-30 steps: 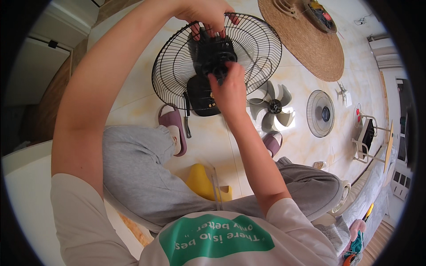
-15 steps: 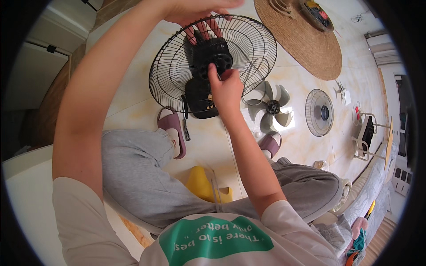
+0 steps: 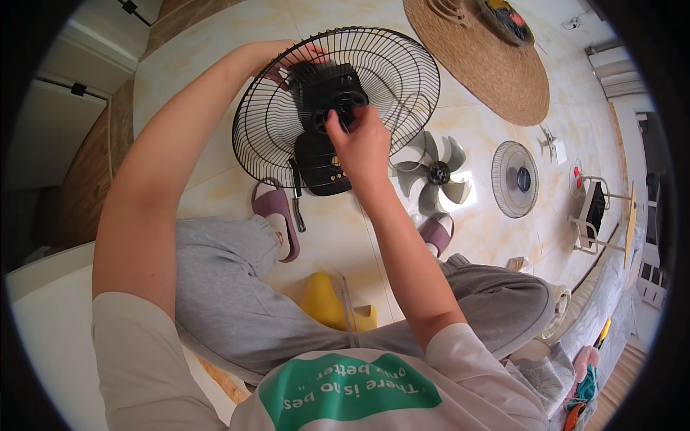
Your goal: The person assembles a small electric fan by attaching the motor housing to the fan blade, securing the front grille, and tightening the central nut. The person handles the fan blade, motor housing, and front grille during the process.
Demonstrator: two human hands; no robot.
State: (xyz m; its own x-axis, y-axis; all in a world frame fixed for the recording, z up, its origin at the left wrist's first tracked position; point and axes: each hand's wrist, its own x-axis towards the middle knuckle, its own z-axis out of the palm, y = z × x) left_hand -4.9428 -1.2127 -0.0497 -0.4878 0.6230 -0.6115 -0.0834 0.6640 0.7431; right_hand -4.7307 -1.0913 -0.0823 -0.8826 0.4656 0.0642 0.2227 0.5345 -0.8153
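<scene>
A black fan stands before me, its round wire rear guard [image 3: 251,144] tilted toward me around the dark motor housing [image 3: 327,90]. My right hand [image 3: 364,140] is closed at the middle of the guard, thumb and fingers pinched round the fan shaft. Its fingertips hide most of that spot and look slightly blurred. Behind the guard, my left hand [image 3: 287,66] curls against the back of the motor housing; wires partly cover its fingers. The black base [image 3: 323,165] shows below the housing.
Right of the fan lie a grey fan blade [image 3: 438,172] and a front guard [image 3: 515,179]. A black-handled tool [image 3: 298,205] rests by my left slipper [image 3: 277,215]. A woven mat [image 3: 481,65] spreads farther back. Near my legs is a yellow stool-like object [image 3: 323,298].
My left hand has come down and left behind the guard. The fan has shifted slightly left. My right hand's fingers have turned and curled more at the guard's centre.
</scene>
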